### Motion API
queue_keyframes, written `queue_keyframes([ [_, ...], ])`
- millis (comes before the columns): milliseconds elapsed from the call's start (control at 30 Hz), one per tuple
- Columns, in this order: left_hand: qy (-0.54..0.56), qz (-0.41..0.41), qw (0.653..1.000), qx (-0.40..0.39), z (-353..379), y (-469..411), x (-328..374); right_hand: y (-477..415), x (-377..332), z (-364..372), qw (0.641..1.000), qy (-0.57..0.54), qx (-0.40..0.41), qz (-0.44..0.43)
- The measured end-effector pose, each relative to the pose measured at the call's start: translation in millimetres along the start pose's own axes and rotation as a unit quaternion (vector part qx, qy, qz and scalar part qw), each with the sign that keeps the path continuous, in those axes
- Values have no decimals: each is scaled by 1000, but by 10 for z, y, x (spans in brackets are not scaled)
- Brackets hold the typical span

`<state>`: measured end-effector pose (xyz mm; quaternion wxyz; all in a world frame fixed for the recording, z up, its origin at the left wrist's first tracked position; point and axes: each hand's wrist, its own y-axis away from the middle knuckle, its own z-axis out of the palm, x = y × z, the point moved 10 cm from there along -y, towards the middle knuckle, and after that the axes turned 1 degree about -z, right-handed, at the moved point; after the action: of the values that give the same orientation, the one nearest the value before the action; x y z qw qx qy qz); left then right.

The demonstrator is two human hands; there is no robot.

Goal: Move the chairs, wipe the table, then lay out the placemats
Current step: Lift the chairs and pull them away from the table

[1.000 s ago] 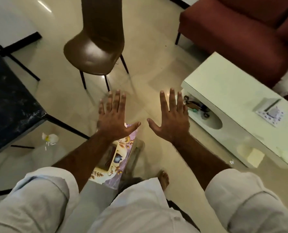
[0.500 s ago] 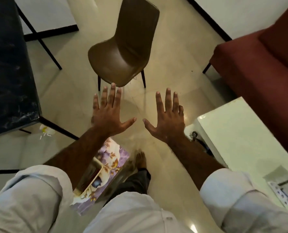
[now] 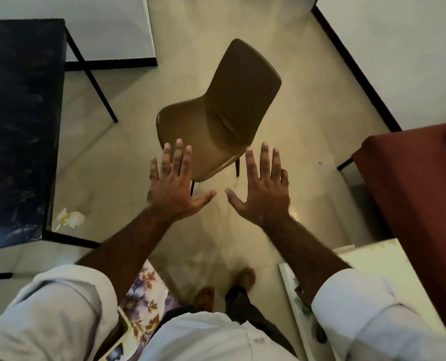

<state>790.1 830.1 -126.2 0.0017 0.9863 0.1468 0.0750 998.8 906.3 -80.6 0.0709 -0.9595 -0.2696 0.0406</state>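
A brown chair (image 3: 224,110) with thin dark legs stands on the tiled floor ahead of me, its seat toward me. Both my hands are stretched out palm-down with fingers spread and hold nothing. My left hand (image 3: 173,188) hovers in front of the seat's near left corner, and my right hand (image 3: 264,188) is just right of the seat's front edge. Neither hand touches the chair. The black marble-topped table (image 3: 16,126) on black metal legs fills the left side. A floral-patterned item (image 3: 143,306), possibly a placemat, lies low beside my left sleeve.
A dark red sofa (image 3: 419,199) stands at the right, with a white low table (image 3: 373,277) in front of it. Crumpled white litter (image 3: 70,218) lies on the floor by the table leg. White walls with black skirting close the back. My bare feet (image 3: 224,285) show below.
My view has swung left and up: the chair now sits central and closer, the white low table has slid down to the right edge. Both hands stay spread and have neared the chair seat.
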Motion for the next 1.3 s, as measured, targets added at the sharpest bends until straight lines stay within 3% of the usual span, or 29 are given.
queue_keyframes([
  [600,50,-161,985,-30,371,-2468,373,-3117,1117,595,993,-1,-21,-114],
  [867,192,-300,933,-43,700,-3578,139,-4591,1041,1001,984,12,-57,-167],
  [967,317,-389,862,-68,849,-3895,58,-5091,904,1108,977,9,-76,-197],
  [1067,449,-477,753,-70,1069,-4107,43,-5523,755,1251,968,8,-108,-227],
  [1167,566,-564,600,-39,1270,-4176,152,-5918,603,1469,955,27,-138,-263],
  [1233,637,-605,478,12,1402,-4196,269,-6176,433,1645,939,34,-157,-303],
  [1300,652,-644,393,71,1502,-4173,414,-6437,238,1842,920,47,-173,-350],
])
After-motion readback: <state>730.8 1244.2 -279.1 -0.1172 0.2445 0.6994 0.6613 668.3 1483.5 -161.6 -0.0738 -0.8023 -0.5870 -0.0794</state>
